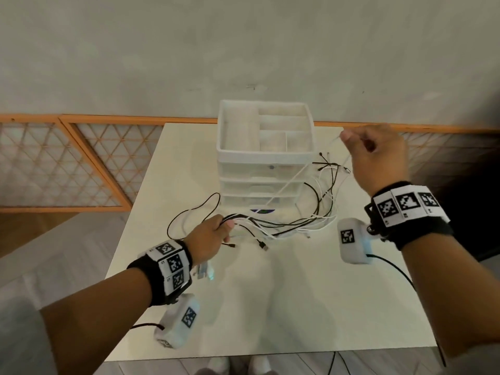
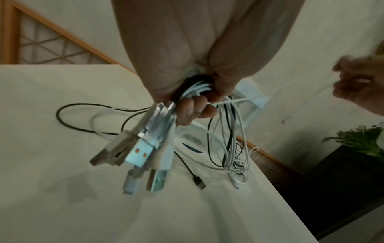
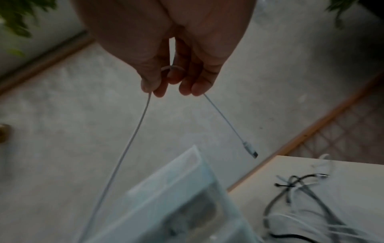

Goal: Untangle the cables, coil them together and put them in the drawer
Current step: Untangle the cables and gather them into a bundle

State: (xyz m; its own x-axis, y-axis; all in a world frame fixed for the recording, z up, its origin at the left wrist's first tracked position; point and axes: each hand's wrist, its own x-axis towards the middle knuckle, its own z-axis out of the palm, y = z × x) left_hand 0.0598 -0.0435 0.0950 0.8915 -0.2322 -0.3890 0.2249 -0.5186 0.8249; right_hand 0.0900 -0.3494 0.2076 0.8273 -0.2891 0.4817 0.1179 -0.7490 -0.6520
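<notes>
We are still untangling: our left hand (image 1: 213,236) fists the plug ends of the cables (image 1: 295,226) at 6 o'clock of the drawers (image 1: 266,158), while our right hand (image 1: 378,155) pinches one white cable (image 3: 133,139) at their 3 o'clock, next to pull it free of the snarl on the table (image 1: 297,307).

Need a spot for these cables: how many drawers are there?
3, stacked in the white organizer: top drawer, middle drawer, bottom drawer. All look shut; cables cross their right side.
</notes>
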